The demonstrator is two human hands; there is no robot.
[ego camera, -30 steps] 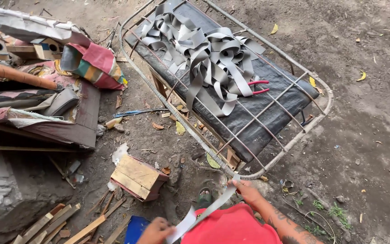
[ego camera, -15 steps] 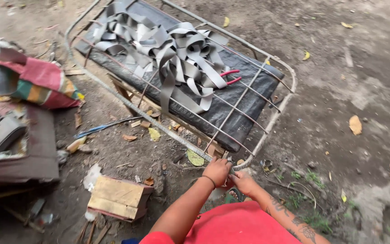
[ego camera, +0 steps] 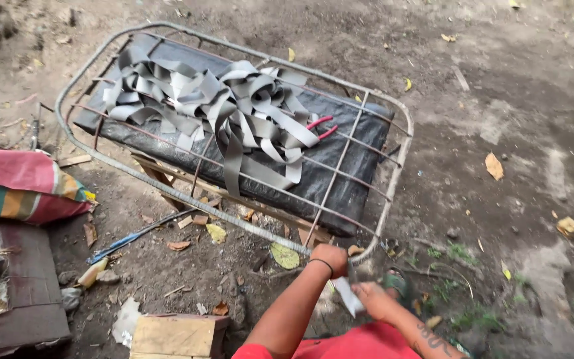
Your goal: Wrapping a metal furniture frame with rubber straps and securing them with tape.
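Both hands are now sitting together at the metal frame's (ego camera: 393, 174) near corner, having come up from the lap.
Left hand (ego camera: 331, 258) is closing in a fist around the frame's bottom rail; right hand (ego camera: 373, 299) is gripping a pale grey strap (ego camera: 347, 292) just below it. Remaining grey straps (ego camera: 224, 110) are lying piled on the black cushion (ego camera: 340, 149), red-handled pliers (ego camera: 320, 126) beside them.

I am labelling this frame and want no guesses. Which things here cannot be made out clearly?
Head view:
- Pale strip: its lower end is hidden between both hands.
- Left hand: its grip on the metal frame is turned away.
- Right hand: fingers blurred.
- Red-handled tool: head buried under grey straps.
- Wooden block: cut by bottom edge.
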